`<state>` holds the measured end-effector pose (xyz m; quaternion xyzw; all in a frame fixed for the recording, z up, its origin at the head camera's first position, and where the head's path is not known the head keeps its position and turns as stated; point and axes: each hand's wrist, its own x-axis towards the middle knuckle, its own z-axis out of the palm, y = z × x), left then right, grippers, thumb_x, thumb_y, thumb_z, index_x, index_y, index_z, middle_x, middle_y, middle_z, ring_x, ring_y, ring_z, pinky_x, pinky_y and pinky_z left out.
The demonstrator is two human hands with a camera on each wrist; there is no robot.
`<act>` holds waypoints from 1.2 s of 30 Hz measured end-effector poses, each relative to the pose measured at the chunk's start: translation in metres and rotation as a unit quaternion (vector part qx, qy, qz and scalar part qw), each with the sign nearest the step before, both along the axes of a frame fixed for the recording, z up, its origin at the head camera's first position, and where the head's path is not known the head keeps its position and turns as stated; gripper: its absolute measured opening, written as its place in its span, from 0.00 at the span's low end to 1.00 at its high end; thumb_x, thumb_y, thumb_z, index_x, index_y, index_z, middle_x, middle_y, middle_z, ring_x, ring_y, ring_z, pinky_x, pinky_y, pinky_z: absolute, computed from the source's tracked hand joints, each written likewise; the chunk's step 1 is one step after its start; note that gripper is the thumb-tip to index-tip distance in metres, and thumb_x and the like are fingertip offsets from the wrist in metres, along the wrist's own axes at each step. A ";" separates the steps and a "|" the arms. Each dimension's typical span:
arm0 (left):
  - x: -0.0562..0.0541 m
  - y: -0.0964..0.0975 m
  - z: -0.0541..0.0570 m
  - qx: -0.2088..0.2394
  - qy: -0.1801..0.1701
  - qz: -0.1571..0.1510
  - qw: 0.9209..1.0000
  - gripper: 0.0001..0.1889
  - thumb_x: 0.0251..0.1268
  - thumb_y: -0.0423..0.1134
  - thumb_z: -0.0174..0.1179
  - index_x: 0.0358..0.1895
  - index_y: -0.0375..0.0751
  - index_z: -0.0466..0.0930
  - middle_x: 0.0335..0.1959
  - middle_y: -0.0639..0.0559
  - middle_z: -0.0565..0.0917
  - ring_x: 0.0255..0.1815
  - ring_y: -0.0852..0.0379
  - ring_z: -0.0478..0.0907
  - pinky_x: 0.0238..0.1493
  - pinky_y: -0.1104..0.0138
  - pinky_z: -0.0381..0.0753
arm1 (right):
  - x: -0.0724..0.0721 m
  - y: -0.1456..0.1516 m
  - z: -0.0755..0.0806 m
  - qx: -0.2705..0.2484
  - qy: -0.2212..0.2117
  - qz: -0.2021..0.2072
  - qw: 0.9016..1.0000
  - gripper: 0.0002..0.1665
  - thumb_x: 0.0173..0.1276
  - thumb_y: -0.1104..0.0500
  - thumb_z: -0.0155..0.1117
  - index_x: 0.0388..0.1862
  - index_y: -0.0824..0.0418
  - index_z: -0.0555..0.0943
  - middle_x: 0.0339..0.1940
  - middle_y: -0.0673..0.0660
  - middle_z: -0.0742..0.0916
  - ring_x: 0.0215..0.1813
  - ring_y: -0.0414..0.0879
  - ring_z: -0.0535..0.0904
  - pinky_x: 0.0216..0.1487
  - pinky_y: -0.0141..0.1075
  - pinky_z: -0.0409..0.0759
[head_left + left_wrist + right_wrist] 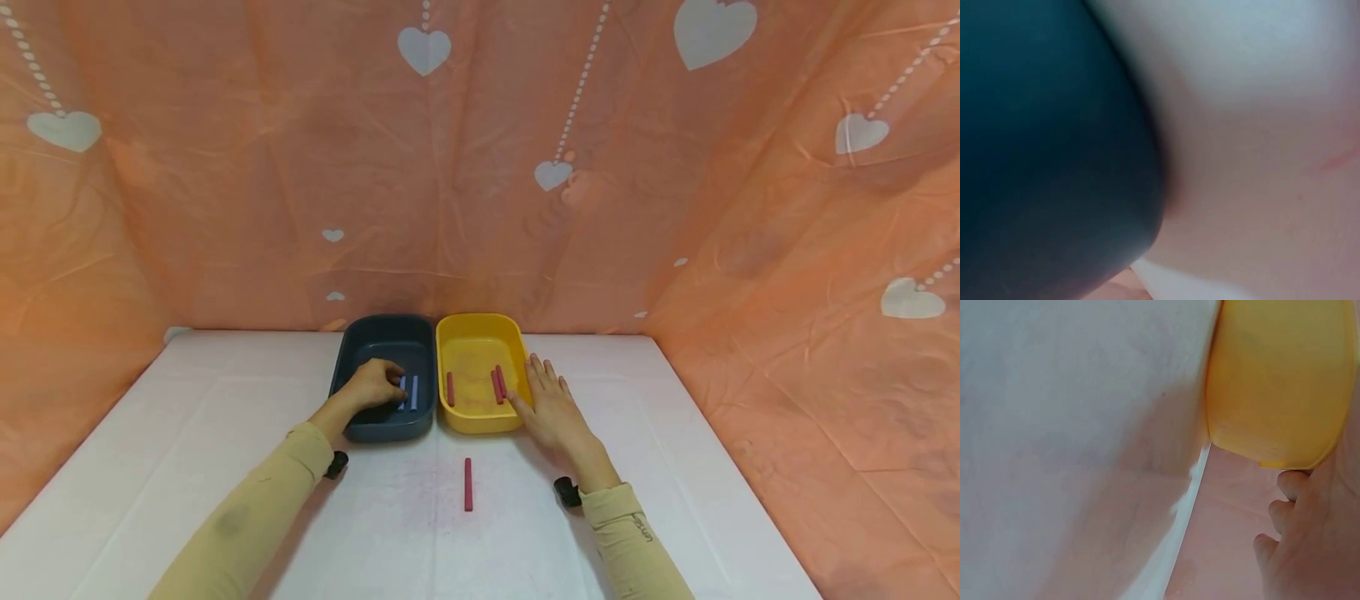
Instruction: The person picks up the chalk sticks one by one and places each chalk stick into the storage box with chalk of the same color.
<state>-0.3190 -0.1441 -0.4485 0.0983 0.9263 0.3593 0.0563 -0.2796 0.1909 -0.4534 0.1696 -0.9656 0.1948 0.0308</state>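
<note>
My left hand [372, 385] reaches into the dark blue tray [390, 431], its thumb and fingertips pinching a light blue chalk stick [402, 407]. A second light blue chalk stick [415, 393] lies just to its right. In the left wrist view the tray's outer wall [1054, 156] fills the left side, and the fingers are hidden. My right hand [551, 412] rests with extended fingers along the right side of the yellow tray [480, 423]. Inside that tray lie a red chalk stick [450, 389] at the left and two close together, one of them a red stick [497, 387], at the right.
Another red chalk stick [468, 484] lies on the white tabletop [390, 533] in front of the trays, amid faint pink smudges. Both trays stand side by side near the back edge, before an orange curtain [360, 167] with white hearts.
</note>
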 end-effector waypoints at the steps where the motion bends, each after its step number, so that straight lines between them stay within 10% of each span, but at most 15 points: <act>1: 0.000 0.000 0.000 -0.003 -0.001 0.000 1.000 0.26 0.56 0.32 0.73 0.57 0.21 0.81 0.48 0.32 0.87 0.52 0.38 0.84 0.57 0.49 0.81 | 0.000 0.000 0.000 0.000 0.000 0.000 1.000 0.46 0.84 0.40 0.46 0.84 0.69 0.48 0.86 0.65 0.52 0.86 0.63 0.44 0.82 0.59 0.45; 22: 0.005 -0.004 0.010 0.011 0.009 0.017 1.000 0.28 0.63 0.36 0.69 0.64 0.25 0.77 0.53 0.32 0.85 0.57 0.37 0.82 0.59 0.48 0.80 | 0.000 -0.001 -0.001 0.001 -0.001 0.000 1.000 0.47 0.84 0.39 0.46 0.84 0.70 0.49 0.86 0.65 0.52 0.86 0.63 0.43 0.82 0.59 0.44; 36: 0.036 0.011 0.028 0.117 0.023 0.037 0.992 0.28 0.73 0.41 0.64 0.70 0.30 0.71 0.62 0.33 0.80 0.39 0.53 0.86 0.43 0.61 0.84 | -0.001 0.001 -0.003 0.005 -0.013 -0.005 1.000 0.47 0.84 0.38 0.45 0.85 0.67 0.47 0.87 0.63 0.51 0.86 0.60 0.41 0.82 0.58 0.43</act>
